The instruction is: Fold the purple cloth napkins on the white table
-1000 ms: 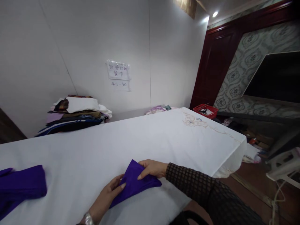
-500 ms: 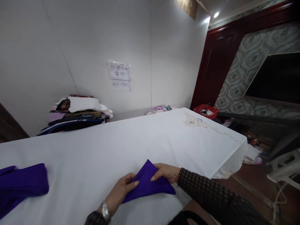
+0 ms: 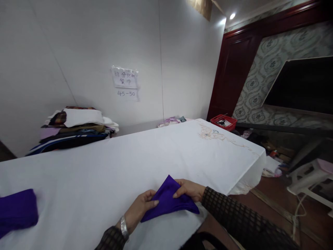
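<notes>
A folded purple cloth (image 3: 169, 203) with a pointed top is held between both hands, over the front part of the white-covered table (image 3: 109, 166). My left hand (image 3: 142, 207) pinches its left side, thumb on top and fingers behind. On the right, my right hand (image 3: 189, 190) grips the cloth's upper right edge, its thumb lying on the face. The fingers behind the fabric are partly hidden. Another purple cloth (image 3: 19, 210) lies on the table at the far left, cut off by the frame's edge.
Folded clothes (image 3: 78, 128) are piled behind the table at the left. Small fabrics (image 3: 170, 121) lie at the back edge, and a red basket (image 3: 223, 122) stands beyond the far right corner. A stool (image 3: 312, 177) is at the right.
The view has turned slightly right, so the surroundings sit further left. Both hands still hold the purple cloth, now slightly further right in the picture, its lower edge curved up a little more.
</notes>
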The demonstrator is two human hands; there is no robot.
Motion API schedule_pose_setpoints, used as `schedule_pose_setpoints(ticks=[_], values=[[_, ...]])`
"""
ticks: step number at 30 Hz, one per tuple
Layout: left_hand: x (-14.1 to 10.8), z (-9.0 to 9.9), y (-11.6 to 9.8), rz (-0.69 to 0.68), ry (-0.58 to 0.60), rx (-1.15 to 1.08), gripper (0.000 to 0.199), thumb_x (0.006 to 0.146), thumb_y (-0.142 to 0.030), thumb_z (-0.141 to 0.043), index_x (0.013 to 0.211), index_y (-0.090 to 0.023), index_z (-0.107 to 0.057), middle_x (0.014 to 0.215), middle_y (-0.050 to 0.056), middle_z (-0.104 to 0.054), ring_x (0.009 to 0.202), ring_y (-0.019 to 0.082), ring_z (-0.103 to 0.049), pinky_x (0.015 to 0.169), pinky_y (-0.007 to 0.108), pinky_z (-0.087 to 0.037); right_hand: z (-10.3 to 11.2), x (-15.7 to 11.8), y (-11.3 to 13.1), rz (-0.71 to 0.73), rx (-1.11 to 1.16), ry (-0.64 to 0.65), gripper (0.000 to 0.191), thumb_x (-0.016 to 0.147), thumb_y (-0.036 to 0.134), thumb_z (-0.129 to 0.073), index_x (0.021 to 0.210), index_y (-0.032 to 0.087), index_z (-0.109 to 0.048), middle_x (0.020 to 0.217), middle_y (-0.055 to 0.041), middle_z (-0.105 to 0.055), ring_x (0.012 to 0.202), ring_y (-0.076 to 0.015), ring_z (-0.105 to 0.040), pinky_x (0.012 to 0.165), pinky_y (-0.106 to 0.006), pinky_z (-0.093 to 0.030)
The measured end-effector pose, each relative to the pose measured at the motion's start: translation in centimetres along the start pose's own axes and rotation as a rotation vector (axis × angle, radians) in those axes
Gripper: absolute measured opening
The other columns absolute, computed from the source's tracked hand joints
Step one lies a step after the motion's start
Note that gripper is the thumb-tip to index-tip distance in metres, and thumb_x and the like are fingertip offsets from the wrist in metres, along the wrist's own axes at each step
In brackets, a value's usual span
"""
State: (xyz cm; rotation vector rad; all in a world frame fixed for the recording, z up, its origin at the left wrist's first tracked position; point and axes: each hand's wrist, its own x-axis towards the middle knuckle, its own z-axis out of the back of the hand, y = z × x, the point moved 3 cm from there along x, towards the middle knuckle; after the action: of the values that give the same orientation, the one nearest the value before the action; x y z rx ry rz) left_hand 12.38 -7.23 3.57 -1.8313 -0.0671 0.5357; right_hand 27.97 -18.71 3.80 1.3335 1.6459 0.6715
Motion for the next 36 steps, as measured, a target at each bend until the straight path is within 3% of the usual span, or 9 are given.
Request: schedule_pose_setpoints(ticks=[7, 13, 20, 26, 30, 36], values=[[3.2, -0.8, -0.3, 0.010, 0.031, 0.056, 0.040, 0.050, -0.037, -0.082, 0.078, -0.016, -0.063, 0.073, 0.000, -0.069, 0.062, 0.013, -0.059, 0.064, 0.025, -0.043, 1.7, -1.0, 0.2, 0.046, 0.000, -0.034, 0.053, 0.053, 0.007, -0.074, 0.104, 0.017, -0.065, 0.087, -0.0029, -0.071, 0.078, -0.0173, -0.065, 0.085, -0.036, -0.045], [5.9, -1.4, -1.1, -0.047, 0.073, 0.045, 0.051, 0.050, -0.034, -0.081, 0.095, -0.016, -0.065, 0.084, 0.004, -0.069, 0.077, 0.018, -0.062, 0.075, 0.029, -0.045, 4.3, -2.0, 2.0, 0.114, -0.010, -0.105, 0.055, 0.053, 0.006, -0.071, 0.106, 0.017, -0.063, 0.088, -0.0032, -0.071, 0.079, -0.0188, -0.066, 0.081, -0.034, -0.047], [9.5, -0.5, -1.3, -0.187, -0.204, 0.161, 0.052, 0.054, -0.036, -0.073, 0.102, -0.017, -0.063, 0.084, 0.003, -0.064, 0.068, 0.015, -0.058, 0.066, 0.029, -0.044, 9.6, -2.1, 4.9, 0.186, -0.009, -0.218, 0.050, 0.055, 0.005, -0.067, 0.103, 0.016, -0.062, 0.082, -0.0032, -0.071, 0.071, -0.0167, -0.066, 0.075, -0.032, -0.049], [10.3, -0.2, 1.6, -0.327, -0.354, 0.260, 0.034, 0.066, -0.040, -0.063, 0.092, -0.018, -0.066, 0.075, 0.003, -0.065, 0.071, 0.019, -0.060, 0.070, 0.031, -0.048, 14.7, -1.8, 8.1, 0.292, -0.026, -0.424, 0.041, 0.057, 0.009, -0.065, 0.096, 0.018, -0.059, 0.079, -0.0019, -0.071, 0.065, -0.0164, -0.065, 0.067, -0.030, -0.052], [10.0, 0.0, 2.9, -0.365, -0.360, 0.467, 0.025, 0.073, -0.039, -0.058, 0.089, -0.023, -0.068, 0.082, 0.004, -0.069, 0.080, 0.022, -0.062, 0.077, 0.031, -0.048, 18.5, -1.1, 10.9, 0.356, -0.032, -0.645, 0.030, 0.060, 0.009, -0.063, 0.088, 0.019, -0.058, 0.076, -0.0022, -0.071, 0.062, -0.0172, -0.065, 0.065, -0.030, -0.053], [9.7, 0.1, 3.0, -0.348, -0.320, 0.516, 0.027, 0.076, -0.045, -0.054, 0.087, -0.025, -0.068, 0.085, 0.006, -0.069, 0.082, 0.025, -0.062, 0.078, 0.033, -0.049, 23.4, 1.9, 14.9, 0.390, 0.029, -0.858, 0.030, 0.061, 0.002, -0.058, 0.086, 0.019, -0.056, 0.066, -0.0008, -0.069, 0.058, -0.0178, -0.065, 0.060, -0.030, -0.054]])
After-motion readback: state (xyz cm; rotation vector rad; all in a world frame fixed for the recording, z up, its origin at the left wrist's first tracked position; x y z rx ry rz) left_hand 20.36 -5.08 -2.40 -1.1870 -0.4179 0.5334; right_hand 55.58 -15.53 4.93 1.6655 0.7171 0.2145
